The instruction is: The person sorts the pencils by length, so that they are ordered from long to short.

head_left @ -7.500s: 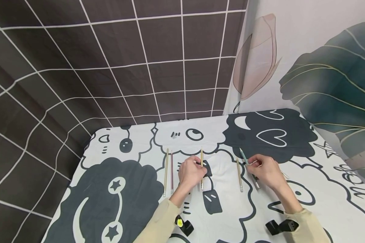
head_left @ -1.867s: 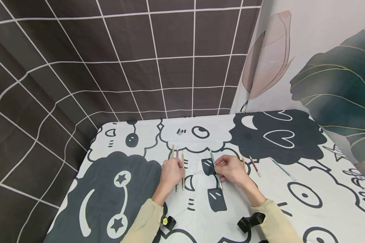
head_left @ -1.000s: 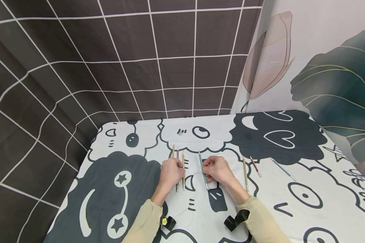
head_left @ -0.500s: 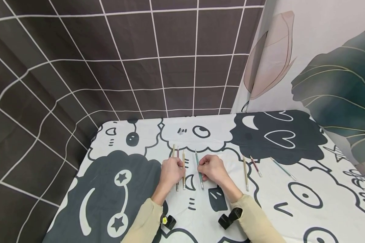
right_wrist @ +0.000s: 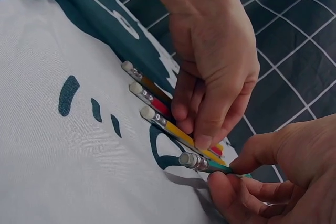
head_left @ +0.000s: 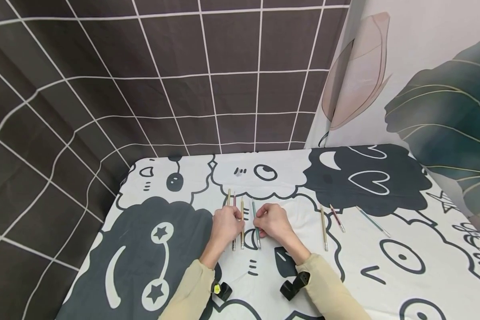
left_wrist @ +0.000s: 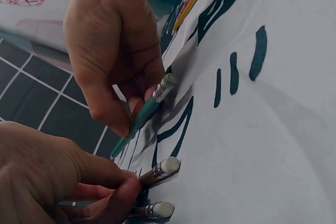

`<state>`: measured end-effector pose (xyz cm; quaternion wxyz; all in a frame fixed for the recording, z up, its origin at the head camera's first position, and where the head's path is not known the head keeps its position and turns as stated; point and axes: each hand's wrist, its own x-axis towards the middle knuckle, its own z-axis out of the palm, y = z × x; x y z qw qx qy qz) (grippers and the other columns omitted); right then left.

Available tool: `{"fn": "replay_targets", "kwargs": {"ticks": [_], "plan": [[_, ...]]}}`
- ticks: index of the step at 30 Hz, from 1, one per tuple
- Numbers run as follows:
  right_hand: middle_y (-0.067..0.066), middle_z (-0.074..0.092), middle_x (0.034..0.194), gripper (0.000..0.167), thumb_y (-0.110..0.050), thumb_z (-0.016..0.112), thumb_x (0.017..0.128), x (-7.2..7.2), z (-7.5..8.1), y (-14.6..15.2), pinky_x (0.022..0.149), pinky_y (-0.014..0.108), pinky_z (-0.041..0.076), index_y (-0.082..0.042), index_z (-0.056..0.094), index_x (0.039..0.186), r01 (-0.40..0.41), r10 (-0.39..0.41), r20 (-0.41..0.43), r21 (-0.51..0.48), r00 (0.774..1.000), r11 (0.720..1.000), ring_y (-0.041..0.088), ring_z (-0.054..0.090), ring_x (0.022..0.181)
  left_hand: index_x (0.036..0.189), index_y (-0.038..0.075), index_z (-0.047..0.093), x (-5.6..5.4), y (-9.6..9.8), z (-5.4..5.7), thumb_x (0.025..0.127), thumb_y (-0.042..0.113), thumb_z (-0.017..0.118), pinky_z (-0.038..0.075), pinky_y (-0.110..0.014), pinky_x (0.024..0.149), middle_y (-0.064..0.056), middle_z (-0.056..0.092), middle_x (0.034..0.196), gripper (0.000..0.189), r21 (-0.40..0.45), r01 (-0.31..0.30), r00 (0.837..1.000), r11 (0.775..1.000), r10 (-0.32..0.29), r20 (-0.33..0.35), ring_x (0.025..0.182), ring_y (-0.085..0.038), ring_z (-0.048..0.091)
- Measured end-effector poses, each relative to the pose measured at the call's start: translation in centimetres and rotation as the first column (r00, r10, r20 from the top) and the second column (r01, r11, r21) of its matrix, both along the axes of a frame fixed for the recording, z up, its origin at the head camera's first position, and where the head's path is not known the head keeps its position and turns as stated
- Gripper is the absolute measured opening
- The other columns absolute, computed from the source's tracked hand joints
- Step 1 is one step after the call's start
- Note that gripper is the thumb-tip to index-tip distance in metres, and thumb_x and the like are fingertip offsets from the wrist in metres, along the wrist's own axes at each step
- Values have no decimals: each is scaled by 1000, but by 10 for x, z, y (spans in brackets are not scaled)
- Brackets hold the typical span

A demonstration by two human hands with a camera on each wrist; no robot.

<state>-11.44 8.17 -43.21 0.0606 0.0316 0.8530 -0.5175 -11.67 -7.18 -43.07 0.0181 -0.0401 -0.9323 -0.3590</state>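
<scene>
My left hand (head_left: 226,224) pinches a yellow pencil (head_left: 242,238), its thumb and finger on the shaft in the left wrist view. A red pencil (head_left: 234,200) and a brown-gold pencil (head_left: 229,195) lie to its left, partly hidden under that hand. Just right of the yellow pencil, my right hand (head_left: 275,221) pinches a green pencil (head_left: 258,240) between thumb and fingers. The right wrist view shows white erasers on the yellow (right_wrist: 178,134), red (right_wrist: 152,100) and brown-gold (right_wrist: 144,80) pencils, roughly side by side. The green pencil's eraser end (right_wrist: 191,161) is close by.
Off to the right lie another yellow pencil (head_left: 324,229), a red pencil (head_left: 337,218) and a pale green pencil (head_left: 374,222), spaced apart. A cloth with black-and-white cartoon prints (head_left: 304,302) covers the table. A dark grid curtain (head_left: 232,93) hangs behind.
My right hand has carried the green pencil leftward from the right side to beside the yellow one. Earlier, my left hand brought the yellow pencil left to the red one; lately it stays put.
</scene>
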Motion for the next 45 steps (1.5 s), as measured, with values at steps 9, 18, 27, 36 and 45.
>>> {"fn": "replay_targets", "kwargs": {"ticks": [9, 18, 27, 36, 45], "plan": [[2, 59, 53, 7, 4, 67, 75, 1, -3, -7, 42, 22, 45, 0, 63, 79, -2, 4, -19, 64, 1000, 998, 13, 60, 40, 70, 7, 68, 2, 0, 0, 73, -4, 75, 47, -32, 55, 0, 61, 65, 14, 4, 7, 1000, 1000, -7, 1, 59, -16, 56], [-3, 58, 49, 7, 4, 67, 75, -2, -6, -11, 45, 24, 47, -1, 64, 78, -49, 59, -55, 176, 997, 983, 10, 59, 39, 71, 7, 68, 2, -1, -1, 74, -3, 75, 47, -33, 56, -1, 62, 66, 13, -3, -5, 1000, 1000, 5, 13, 61, -17, 57], [2, 58, 52, 9, 7, 69, 75, -4, -3, -15, 41, 24, 48, 0, 63, 75, -70, 78, -45, 158, 996, 985, 12, 60, 39, 69, 7, 66, 2, -1, -1, 74, -3, 75, 46, -35, 58, 0, 59, 62, 15, -25, 10, 1000, 1000, -10, -10, 56, -16, 54], [4, 60, 54, 9, 5, 70, 76, -5, -1, -18, 43, 25, 49, 0, 62, 76, -83, 88, -23, 162, 996, 983, 13, 61, 40, 69, 9, 67, 0, -1, 1, 74, -1, 74, 48, -37, 61, 0, 60, 64, 13, -46, 8, 1000, 999, -9, -10, 60, -18, 56], [3, 60, 53, 9, 5, 70, 77, -5, -2, -18, 43, 26, 50, 1, 63, 77, -77, 82, -26, 141, 996, 987, 14, 62, 41, 70, 8, 67, 0, 0, 1, 74, -2, 74, 48, -37, 60, -1, 60, 65, 12, -39, 3, 1000, 999, -3, 1, 59, -18, 56]]}}
